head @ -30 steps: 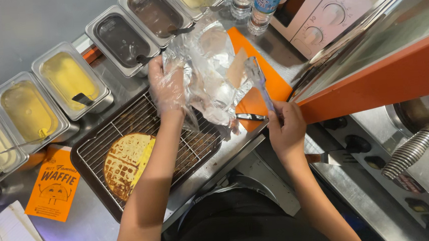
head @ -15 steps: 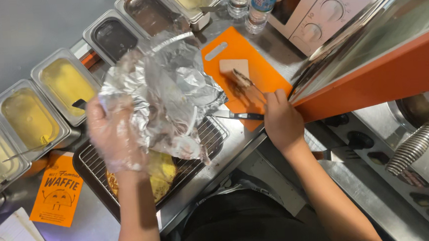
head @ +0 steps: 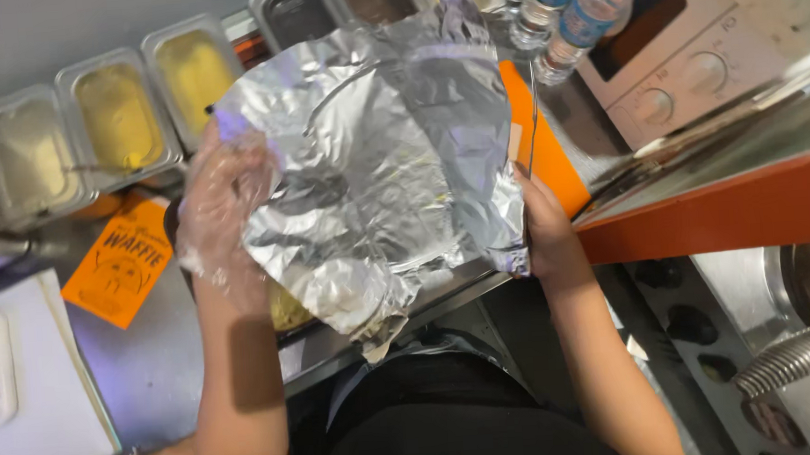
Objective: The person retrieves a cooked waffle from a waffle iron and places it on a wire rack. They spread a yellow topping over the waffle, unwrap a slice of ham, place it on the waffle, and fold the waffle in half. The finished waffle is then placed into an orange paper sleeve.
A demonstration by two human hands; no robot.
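Left hand point(head: 221, 211) in a clear glove and bare right hand point(head: 546, 233) each grip an edge of the crumpled foil sheet point(head: 374, 173) held spread above the counter's sauce tubs point(head: 117, 123); best keep it taut, level, corners pinched.

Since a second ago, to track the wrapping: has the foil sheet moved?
Yes. The foil sheet has come off the orange cutting board toward the metal tubs, spread wide in the left hand.

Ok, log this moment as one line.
left hand: gloved, holds foil sheet | right hand: bare, holds foil edge | foil: spread above counter
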